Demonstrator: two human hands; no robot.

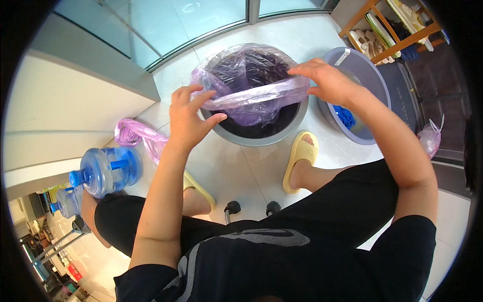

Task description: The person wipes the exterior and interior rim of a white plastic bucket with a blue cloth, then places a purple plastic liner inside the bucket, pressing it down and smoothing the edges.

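A thin translucent purple plastic bag (260,94) lies over and partly inside a round grey bin (260,141) on the floor. Its far part covers the bin's far rim, while its near edge stretches in a band across the opening. My left hand (190,113) is at the left end of this band, fingers curved and thumb apart over the bin. At the right end is my right hand (328,81), with its fingertips on the bag's edge. Whether either hand pinches the film is not plain. The dark inside of the bin shows below the band.
Right of the bin stands a purple-grey tub (381,94) with blue cloth (344,117) in it. A pink bag roll (128,132) and a large blue water bottle (109,170) lie at the left. A wooden shoe rack (407,41) stands at the upper right, a glass door (196,26) beyond.
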